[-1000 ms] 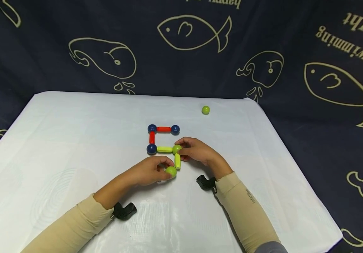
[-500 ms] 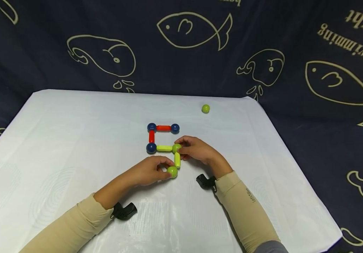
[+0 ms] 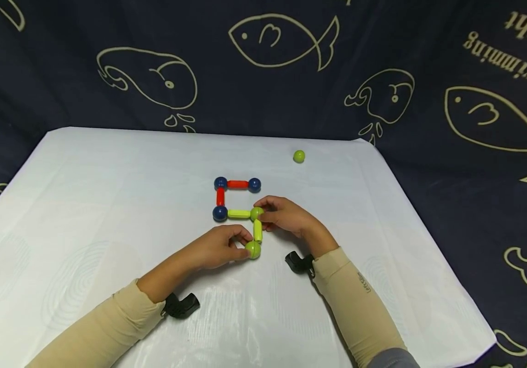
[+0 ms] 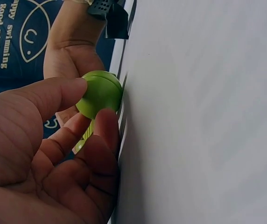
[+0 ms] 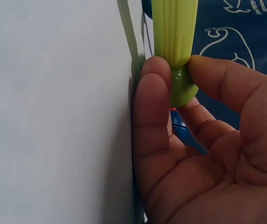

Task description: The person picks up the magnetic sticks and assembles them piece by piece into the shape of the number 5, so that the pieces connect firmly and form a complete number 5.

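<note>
My left hand pinches a green ball between thumb and fingers, close over the white tabletop. The ball sits right at the near end of a yellow-green rod. My right hand pinches another green ball, from which that rod runs toward me. A second yellow-green rod links this ball leftward to a blue ball. In the right wrist view, the near rod meets the ball between thumb and fingers. From the blue ball, a red rod leads away to a further blue ball.
Another red rod joins the far blue ball to a blue ball on its right. A loose green ball lies near the back edge of the white table. Behind hangs a dark fish-patterned cloth.
My left hand has brought its green ball slightly rightward, in line with the near rod's end. My right hand keeps its grip in place. The head view has tilted slightly.
</note>
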The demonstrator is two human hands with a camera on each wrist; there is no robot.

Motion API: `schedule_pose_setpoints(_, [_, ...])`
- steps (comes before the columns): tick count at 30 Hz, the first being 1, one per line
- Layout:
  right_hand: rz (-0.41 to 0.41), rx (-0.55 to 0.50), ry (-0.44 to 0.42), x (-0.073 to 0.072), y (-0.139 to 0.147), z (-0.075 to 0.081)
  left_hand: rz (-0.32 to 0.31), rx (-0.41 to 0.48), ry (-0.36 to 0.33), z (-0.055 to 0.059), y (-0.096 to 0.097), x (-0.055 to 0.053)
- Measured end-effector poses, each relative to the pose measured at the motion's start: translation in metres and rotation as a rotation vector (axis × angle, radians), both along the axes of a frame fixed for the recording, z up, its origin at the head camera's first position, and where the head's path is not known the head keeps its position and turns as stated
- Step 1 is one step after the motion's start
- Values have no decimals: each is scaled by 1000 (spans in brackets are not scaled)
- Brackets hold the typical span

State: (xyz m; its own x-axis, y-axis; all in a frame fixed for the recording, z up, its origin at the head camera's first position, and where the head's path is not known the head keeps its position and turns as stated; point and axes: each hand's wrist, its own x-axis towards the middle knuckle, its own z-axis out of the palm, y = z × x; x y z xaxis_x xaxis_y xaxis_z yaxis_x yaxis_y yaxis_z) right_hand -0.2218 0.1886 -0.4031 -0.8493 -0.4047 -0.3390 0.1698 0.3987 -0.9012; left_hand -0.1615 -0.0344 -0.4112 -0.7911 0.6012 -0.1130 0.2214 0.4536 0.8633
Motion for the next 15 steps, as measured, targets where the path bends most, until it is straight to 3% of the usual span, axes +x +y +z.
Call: schedule_pose_setpoints(15, [-4, -6, -3, -1, -2, -2, -19, -12, 22, -1, -2, -1])
